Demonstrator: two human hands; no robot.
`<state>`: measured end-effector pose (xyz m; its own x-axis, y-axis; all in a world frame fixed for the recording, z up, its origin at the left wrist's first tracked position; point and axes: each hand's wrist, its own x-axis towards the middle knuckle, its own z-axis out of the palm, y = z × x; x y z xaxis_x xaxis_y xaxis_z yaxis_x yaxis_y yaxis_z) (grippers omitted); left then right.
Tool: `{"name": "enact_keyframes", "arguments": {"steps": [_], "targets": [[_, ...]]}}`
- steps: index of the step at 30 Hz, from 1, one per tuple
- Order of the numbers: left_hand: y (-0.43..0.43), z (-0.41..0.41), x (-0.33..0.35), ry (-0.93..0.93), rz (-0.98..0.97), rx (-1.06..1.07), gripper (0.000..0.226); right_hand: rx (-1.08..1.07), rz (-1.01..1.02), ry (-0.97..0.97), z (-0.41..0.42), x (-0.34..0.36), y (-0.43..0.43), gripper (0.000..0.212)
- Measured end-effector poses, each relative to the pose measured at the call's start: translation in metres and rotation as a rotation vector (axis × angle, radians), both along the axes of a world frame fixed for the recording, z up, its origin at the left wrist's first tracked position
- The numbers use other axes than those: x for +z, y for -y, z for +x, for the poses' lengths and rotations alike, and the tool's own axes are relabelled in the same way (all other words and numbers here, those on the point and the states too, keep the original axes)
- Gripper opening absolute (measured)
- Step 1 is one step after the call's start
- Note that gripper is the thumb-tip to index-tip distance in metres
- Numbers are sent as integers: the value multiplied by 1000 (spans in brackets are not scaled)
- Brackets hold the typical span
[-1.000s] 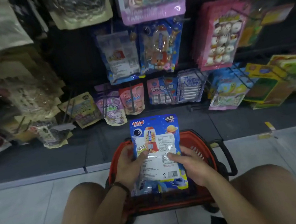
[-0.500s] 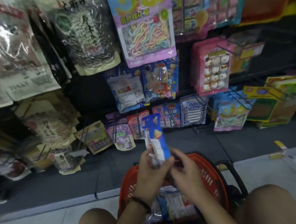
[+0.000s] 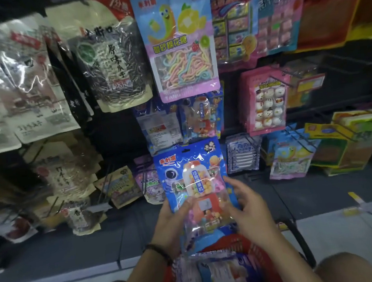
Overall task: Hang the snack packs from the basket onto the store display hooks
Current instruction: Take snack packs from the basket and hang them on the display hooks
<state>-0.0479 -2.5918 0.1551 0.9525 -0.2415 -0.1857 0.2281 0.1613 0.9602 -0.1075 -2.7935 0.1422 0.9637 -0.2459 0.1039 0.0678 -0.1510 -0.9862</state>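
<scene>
I hold a blue snack pack (image 3: pixel 192 177) with an astronaut and a gumball machine printed on it, front side facing me, upright above the red basket (image 3: pixel 265 260). My left hand (image 3: pixel 172 220) grips its left edge, thumb on the front. My right hand (image 3: pixel 247 208) holds its right edge with the fingers spread along it. More packs (image 3: pixel 208 278) lie in the basket between my knees. Just above the held pack, matching blue packs (image 3: pixel 200 116) hang on the display.
The dark display wall is crowded with hanging bags: seed packs (image 3: pixel 108 64) at left, a noodle-candy pack (image 3: pixel 177 43) at centre, a pink marshmallow pack (image 3: pixel 266 102) and yellow-green boxes (image 3: pixel 350 139) at right. Wire hooks (image 3: pixel 277 80) stick out. Pale floor tiles (image 3: pixel 351 233) lie below.
The pack has been turned from its back, through edge-on, to its front and lifted higher toward the display. The view has tilted upward.
</scene>
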Motion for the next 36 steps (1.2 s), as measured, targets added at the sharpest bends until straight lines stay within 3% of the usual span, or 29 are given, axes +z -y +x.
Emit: {"name": "enact_keyframes", "arguments": {"steps": [7, 12, 20, 26, 36], "targets": [[14, 31, 7, 100, 114, -48, 26, 41, -96, 50, 28, 12, 30, 63], [46, 72, 16, 253, 236, 33, 30, -10, -149, 106, 64, 16, 59, 66], [103, 109, 16, 345, 219, 82, 36, -161, -13, 227, 115, -10, 98, 74], [116, 120, 15, 335, 196, 111, 31, -236, -164, 362, 126, -9, 108, 77], [111, 128, 14, 306, 96, 115, 32, -173, -89, 336, 127, 2, 100, 78]]}}
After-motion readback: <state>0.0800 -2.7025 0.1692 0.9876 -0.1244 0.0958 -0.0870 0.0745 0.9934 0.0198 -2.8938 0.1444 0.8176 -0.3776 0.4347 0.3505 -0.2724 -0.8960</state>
